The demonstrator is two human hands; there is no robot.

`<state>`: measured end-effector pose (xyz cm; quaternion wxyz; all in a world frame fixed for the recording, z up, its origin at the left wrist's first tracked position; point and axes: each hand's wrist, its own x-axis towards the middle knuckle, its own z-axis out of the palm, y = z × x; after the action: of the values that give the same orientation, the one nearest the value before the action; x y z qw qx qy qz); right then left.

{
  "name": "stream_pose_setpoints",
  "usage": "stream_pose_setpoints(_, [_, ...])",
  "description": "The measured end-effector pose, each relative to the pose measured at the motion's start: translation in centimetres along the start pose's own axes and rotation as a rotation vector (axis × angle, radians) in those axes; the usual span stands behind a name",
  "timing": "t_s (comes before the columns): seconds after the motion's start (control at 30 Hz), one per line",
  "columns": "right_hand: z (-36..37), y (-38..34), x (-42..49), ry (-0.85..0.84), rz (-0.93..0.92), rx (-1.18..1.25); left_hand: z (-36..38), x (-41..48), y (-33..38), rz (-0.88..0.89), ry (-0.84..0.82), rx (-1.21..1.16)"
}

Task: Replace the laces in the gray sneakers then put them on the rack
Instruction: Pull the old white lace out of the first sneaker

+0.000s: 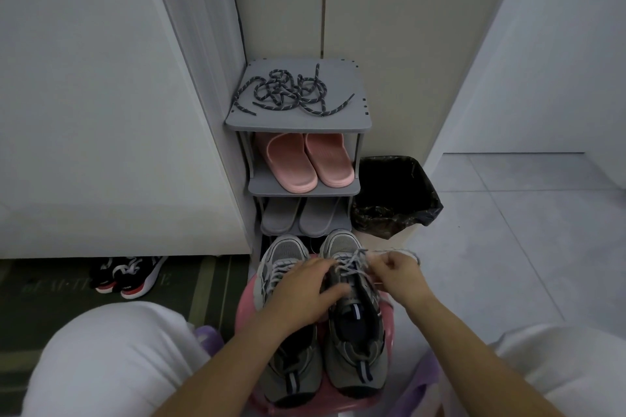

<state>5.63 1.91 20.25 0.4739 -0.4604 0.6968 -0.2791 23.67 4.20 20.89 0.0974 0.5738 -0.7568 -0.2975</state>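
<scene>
Two gray sneakers stand side by side on a pink stool (pixel 244 301) between my knees, toes toward the rack. My left hand (pixel 301 294) rests across the left sneaker (pixel 288 359) and holds the tongue area of the right sneaker (pixel 355 342). My right hand (pixel 394 272) pinches the light gray lace (pixel 382 252) of the right sneaker and pulls it out to the right. Dark speckled laces (pixel 294 91) lie tangled on the top shelf of the gray shoe rack (pixel 298 122).
Pink slippers (pixel 305 159) fill the rack's second shelf and gray slippers (pixel 301 217) the third. A bin with a black bag (pixel 396 193) stands right of the rack. Black and red sneakers (pixel 128 276) lie on a dark mat at left. White walls flank the rack.
</scene>
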Motion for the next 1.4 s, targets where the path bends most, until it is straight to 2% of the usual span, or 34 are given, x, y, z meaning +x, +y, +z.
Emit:
stream_pose_setpoints(0.13, [-0.3,-0.9,-1.4,-0.174,-0.071,-0.387,0.4,0.6,0.0,-0.096,0.093,-0.021])
stream_pose_setpoints(0.2, [-0.2,-1.0,-2.3,-0.127,-0.098,-0.541,0.8,0.6,0.4,-0.134,0.144,0.01])
stream_pose_setpoints(0.3, [-0.5,-1.1,-3.5,0.024,-0.163,-0.597,1.3,0.9,0.9,-0.184,0.222,-0.017])
stream_pose_setpoints(0.4, [-0.8,-0.5,-4.2,-0.012,-0.151,-0.668,1.1,1.3,1.1,-0.246,0.21,-0.085])
stream_pose_setpoints(0.6, [-0.8,1.0,-3.8,-0.09,-0.273,-0.621,0.5,2.2,1.6,-0.326,0.145,-0.07])
stream_pose_setpoints(0.87, [-1.2,1.6,-3.5,-0.131,-0.328,-0.591,-1.1,2.5,3.2,-0.327,0.044,0.139])
stream_pose_setpoints(1.03, [-1.3,1.3,-3.4,-0.151,-0.32,-0.605,-1.7,3.7,2.8,-0.4,-0.043,0.045])
stream_pose_setpoints(1.13, [-1.4,1.2,-3.5,-0.153,-0.323,-0.616,-1.5,3.5,2.7,-0.385,-0.069,0.039])
stream_pose_setpoints(1.4, [-1.3,1.4,-3.1,-0.17,-0.31,-0.618,-1.5,3.0,3.5,-0.354,0.012,0.235])
